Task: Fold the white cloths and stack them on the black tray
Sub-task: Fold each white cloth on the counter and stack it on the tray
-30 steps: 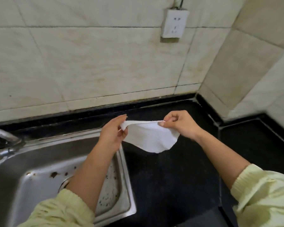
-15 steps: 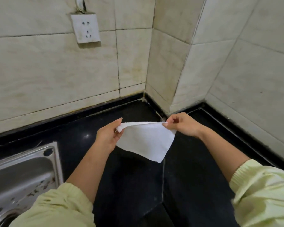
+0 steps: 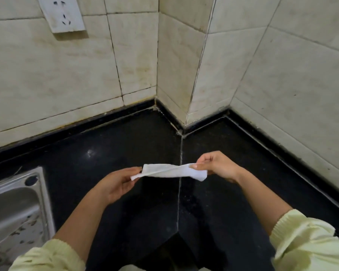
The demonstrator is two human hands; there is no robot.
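Observation:
A small white cloth (image 3: 168,170) is stretched into a narrow horizontal band in the air above the black countertop (image 3: 137,145). My left hand (image 3: 117,183) pinches its left end between thumb and fingers. My right hand (image 3: 217,166) pinches its right end, where a short corner of cloth hangs below the fingers. Both forearms come up from pale yellow-green sleeves at the bottom corners. No black tray shows in this view.
A steel sink (image 3: 14,214) sits at the left edge. Tiled walls (image 3: 176,61) meet in a protruding corner behind the counter, with a white wall socket (image 3: 62,13) at the upper left. A seam (image 3: 179,192) runs down the countertop.
The view has swung right, away from the sink toward the wall corner. The cloth, hanging as a loose sheet before, is now pulled into a flat narrow band between my hands.

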